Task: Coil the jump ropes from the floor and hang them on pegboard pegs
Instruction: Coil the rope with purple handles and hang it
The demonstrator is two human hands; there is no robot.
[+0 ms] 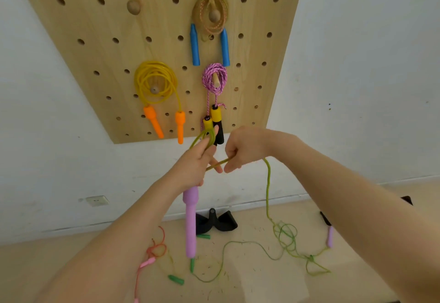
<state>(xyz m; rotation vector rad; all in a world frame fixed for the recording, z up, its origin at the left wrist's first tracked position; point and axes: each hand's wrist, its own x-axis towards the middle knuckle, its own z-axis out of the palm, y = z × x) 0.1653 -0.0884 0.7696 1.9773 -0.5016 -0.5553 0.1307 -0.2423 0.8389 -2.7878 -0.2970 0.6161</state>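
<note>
Head view: left hand [195,164] fingers grip green rope [268,188] loops; right hand [242,149] fingers pinch strand.

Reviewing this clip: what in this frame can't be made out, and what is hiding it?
Head view only:
- How many loops the left hand holds of the green rope: the fingers cover them.
- The right hand grip on the rope: curled fingers hide it.
- The pink rope on the floor: cut off by the bottom edge.
- The black object by the wall: partly behind the purple handle, unidentifiable.
</note>
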